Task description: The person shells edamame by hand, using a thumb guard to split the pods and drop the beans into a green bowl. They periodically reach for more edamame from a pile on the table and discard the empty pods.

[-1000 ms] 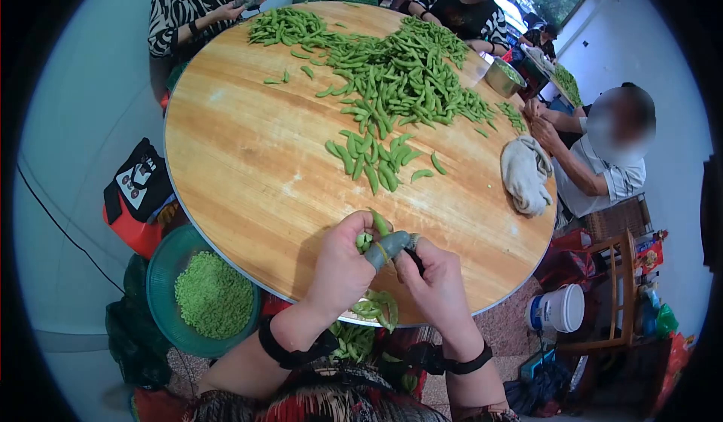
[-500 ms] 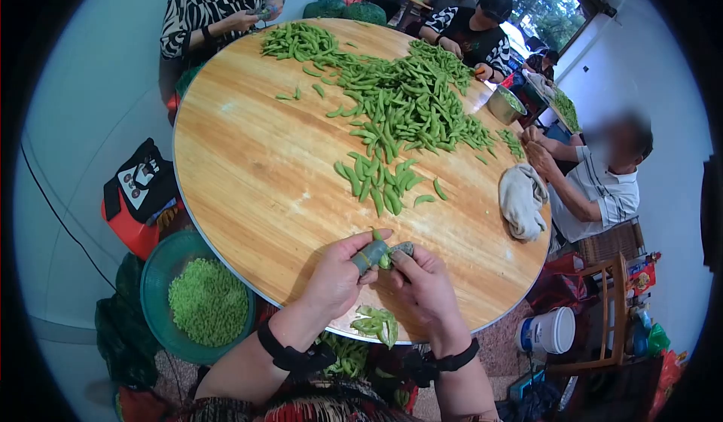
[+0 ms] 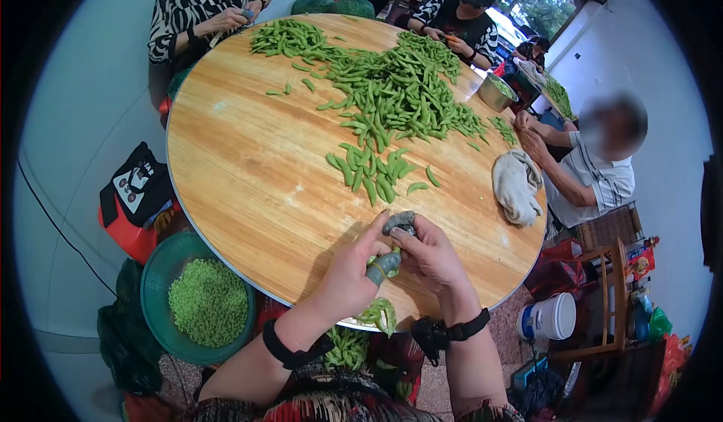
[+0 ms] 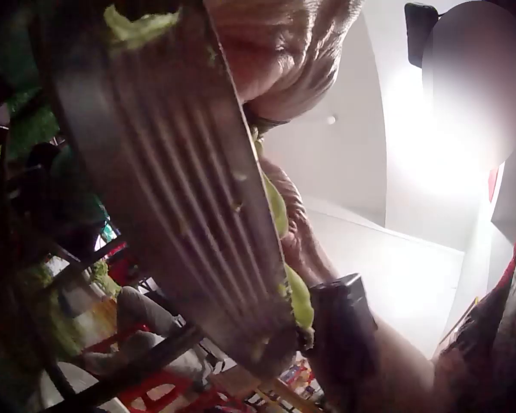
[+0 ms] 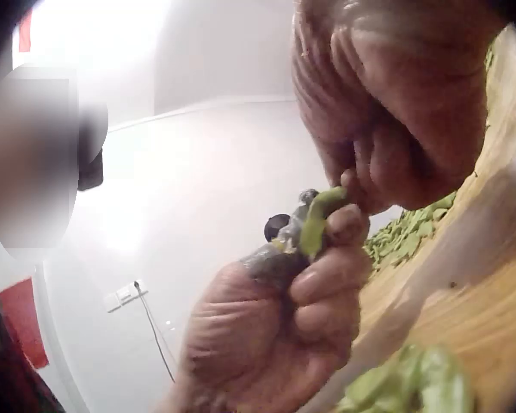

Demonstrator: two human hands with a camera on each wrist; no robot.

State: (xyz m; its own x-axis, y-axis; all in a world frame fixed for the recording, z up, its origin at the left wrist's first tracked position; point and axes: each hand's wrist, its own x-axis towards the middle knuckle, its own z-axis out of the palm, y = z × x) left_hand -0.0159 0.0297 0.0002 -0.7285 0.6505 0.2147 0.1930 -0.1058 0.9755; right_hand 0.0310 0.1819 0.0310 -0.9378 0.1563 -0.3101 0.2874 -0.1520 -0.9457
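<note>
In the head view, both hands meet above the near edge of the round wooden table (image 3: 248, 188). My left hand (image 3: 348, 275), its thumb in a grey cover (image 3: 384, 266), pinches a green soybean pod, which the right wrist view shows best (image 5: 316, 225). My right hand (image 3: 438, 260) curls its fingers at the pod's upper end, with another grey finger cover (image 3: 398, 223) by its fingertips. Split pod shells (image 3: 380, 315) lie at the table edge just below the hands. A small group of whole pods (image 3: 373, 172) lies beyond them.
A large heap of pods (image 3: 407, 83) covers the table's far side. A green basin (image 3: 154, 301) of shelled beans stands at lower left. On the right are a grey cloth (image 3: 516, 188), a metal pot (image 3: 497, 92), a white bucket (image 3: 553, 316) and a seated person (image 3: 595, 158).
The left hand has tilted, its covered thumb now lower and nearer me. My right hand has shifted up against the left hand's fingers. Across the table, people's hands have moved slightly.
</note>
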